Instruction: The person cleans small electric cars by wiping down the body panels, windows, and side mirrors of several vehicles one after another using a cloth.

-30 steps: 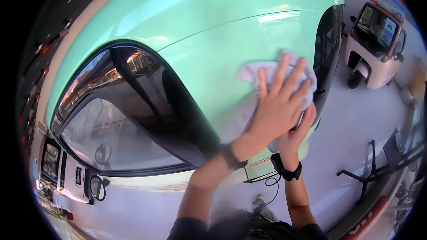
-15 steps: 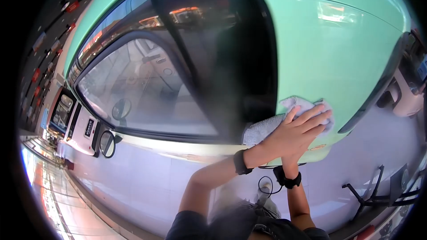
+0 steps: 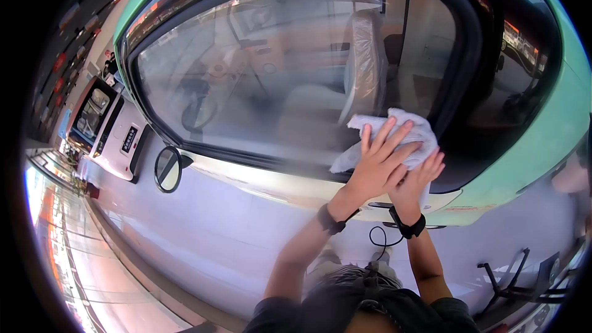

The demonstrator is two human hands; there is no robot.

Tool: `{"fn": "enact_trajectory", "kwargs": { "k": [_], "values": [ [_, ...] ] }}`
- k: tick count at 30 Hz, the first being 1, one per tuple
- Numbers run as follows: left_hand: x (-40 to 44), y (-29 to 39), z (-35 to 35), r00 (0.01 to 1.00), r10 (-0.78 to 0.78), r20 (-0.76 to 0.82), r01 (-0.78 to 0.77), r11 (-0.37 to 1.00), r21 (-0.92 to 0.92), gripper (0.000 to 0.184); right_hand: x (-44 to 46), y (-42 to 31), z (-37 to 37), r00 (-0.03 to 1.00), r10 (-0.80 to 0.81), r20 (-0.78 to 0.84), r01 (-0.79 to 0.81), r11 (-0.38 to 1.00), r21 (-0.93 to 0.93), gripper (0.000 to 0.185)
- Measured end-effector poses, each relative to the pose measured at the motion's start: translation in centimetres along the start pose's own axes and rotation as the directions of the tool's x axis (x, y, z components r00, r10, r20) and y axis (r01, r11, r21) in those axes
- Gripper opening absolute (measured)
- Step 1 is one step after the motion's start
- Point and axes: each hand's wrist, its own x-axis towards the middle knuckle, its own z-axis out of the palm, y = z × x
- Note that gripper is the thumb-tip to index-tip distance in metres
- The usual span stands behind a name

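A pale towel cloth (image 3: 414, 128) lies bunched against the lower rear part of a vehicle's side window (image 3: 296, 111). My left hand (image 3: 381, 163) holds it to the glass from above, fingers spread across the cloth. Beside and partly under it, my right hand (image 3: 414, 188) grips the cloth's lower right portion, and some of its fingers are hidden. Hazy streaks cover the glass, and a plastic-wrapped seat (image 3: 364, 61) shows through it. Mint green bodywork (image 3: 536, 148) surrounds the dark rear glass.
A round side mirror (image 3: 168, 169) juts out at the lower left of the window. Another pale vehicle (image 3: 114, 129) stands farther left. At lower right is a black-legged stand (image 3: 512, 283) on the floor. A dark cable (image 3: 383, 243) loops near my right wrist.
Both hands and the cloth have shifted from the green body panel onto the side window. My view has moved too, with more of the window and seat now showing.
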Motion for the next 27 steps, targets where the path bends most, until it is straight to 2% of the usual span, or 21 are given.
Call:
{"fn": "enact_trajectory", "kwargs": {
  "k": [1, 3, 4, 7, 11, 16, 19, 21, 22, 24, 25, 27],
  "values": [
    [-1.8, -1.5, 0.0, 0.999, -0.03, 0.014, 0.029, 0.997, 0.065, 0.04, -1.2, -1.0, 1.6, 0.999, 0.001, 0.041, -0.003, 0.999, 0.035, 0.063],
    [-5.1, -4.7, 0.0, 1.0, 0.025, 0.012, -0.026, 0.988, 0.151, 0.042, -3.7, -2.6, 4.4, 0.992, 0.001, 0.124, -0.013, 0.995, 0.099, 0.065],
    [-6.0, -5.6, -0.5, 0.999, 0.054, 0.01, -0.055, 0.979, 0.195, 0.043, -4.1, -3.6, 5.3, 0.993, -0.034, 0.109, 0.028, 0.998, 0.052, 0.069],
    [-7.1, -8.1, -3.3, 1.0, -0.016, 0.025, 0.012, 0.99, 0.14, 0.039, -3.3, -6.7, 6.6, 0.993, -0.027, 0.113, 0.019, 0.997, 0.076, 0.067],
    [-5.4, -10.8, -9.0, 0.999, -0.002, 0.033, -0.005, 0.978, 0.21, 0.041, 0.2, -11.8, 8.5, 0.998, -0.025, 0.055, 0.02, 0.994, 0.104, 0.062],
    [-1.4, -14.7, -19.4, 0.99, 0.042, -0.137, -0.004, 0.963, 0.268, 0.046, 9.5, -21.3, 9.3, 0.993, -0.118, -0.026, 0.121, 0.967, 0.226, 0.063],
    [-2.1, -18.2, -24.6, 0.96, -0.01, -0.279, 0.088, 0.959, 0.269, 0.048, 12.7, -26.8, 11.3, 0.97, -0.244, -0.01, 0.238, 0.932, 0.272, 0.063],
    [-4.8, -21.1, -26.3, 0.947, -0.156, -0.28, 0.224, 0.947, 0.232, 0.054, 13.1, -29.5, 12.4, 0.938, -0.344, 0.043, 0.316, 0.901, 0.298, 0.064],
    [-6.6, -22.8, -26.4, 0.929, -0.253, -0.271, 0.311, 0.93, 0.198, 0.056, 12.4, -30.5, 13.2, 0.916, -0.393, 0.083, 0.35, 0.882, 0.315, 0.064],
    [-10.6, -25.8, -26.5, 0.904, -0.326, -0.278, 0.383, 0.905, 0.185, 0.059, 10.5, -32.2, 15.2, 0.865, -0.482, 0.14, 0.417, 0.845, 0.336, 0.063],
    [-13.1, -26.4, -25.8, 0.904, -0.312, -0.293, 0.378, 0.903, 0.204, 0.061, 9.3, -32.7, 15.9, 0.842, -0.512, 0.17, 0.431, 0.828, 0.358, 0.064],
    [-17.3, -27.1, -23.9, 0.838, -0.45, -0.31, 0.513, 0.842, 0.165, 0.061, 6.7, -33.0, 17.3, 0.783, -0.575, 0.238, 0.456, 0.79, 0.41, 0.064]
  ]
}}
